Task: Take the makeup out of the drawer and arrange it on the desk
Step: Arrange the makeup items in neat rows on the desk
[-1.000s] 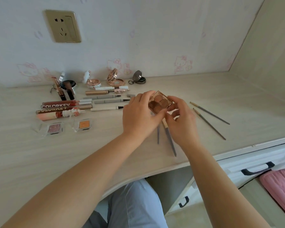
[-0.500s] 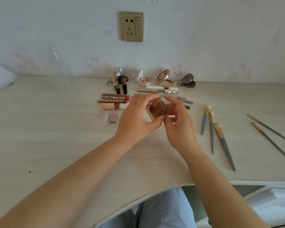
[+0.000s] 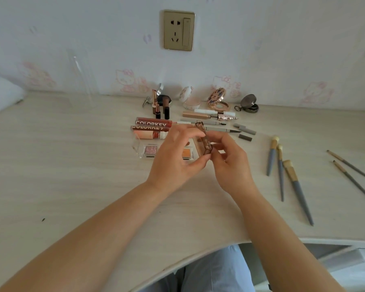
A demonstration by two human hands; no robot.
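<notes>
Both hands hold a small brown translucent eyeshadow case [image 3: 204, 139] just above the desk [image 3: 72, 175], seen edge-on. My left hand [image 3: 177, 157] pinches its near corner and far end. My right hand [image 3: 230, 159] grips its right side. Behind them lie two Colorkey lip tubes [image 3: 153, 123], a peach tube [image 3: 150, 135], a pink glitter pan [image 3: 150, 150] and an orange pan [image 3: 186, 153], partly hidden by my left hand. Lipsticks [image 3: 156, 106] and open compacts [image 3: 216, 102] stand at the wall.
Three grey-handled brushes [image 3: 282, 165] lie right of my hands, two thin brushes [image 3: 354, 171] further right. Liner pens and loose caps [image 3: 244, 131] lie behind my right hand. A clear acrylic stand [image 3: 80, 81] is at the back left. The drawer [image 3: 341, 258] is below right.
The view has swung left and come closer to the desk. The case has turned from face-up to edge-on between my hands, which have moved over the eyeshadow pans.
</notes>
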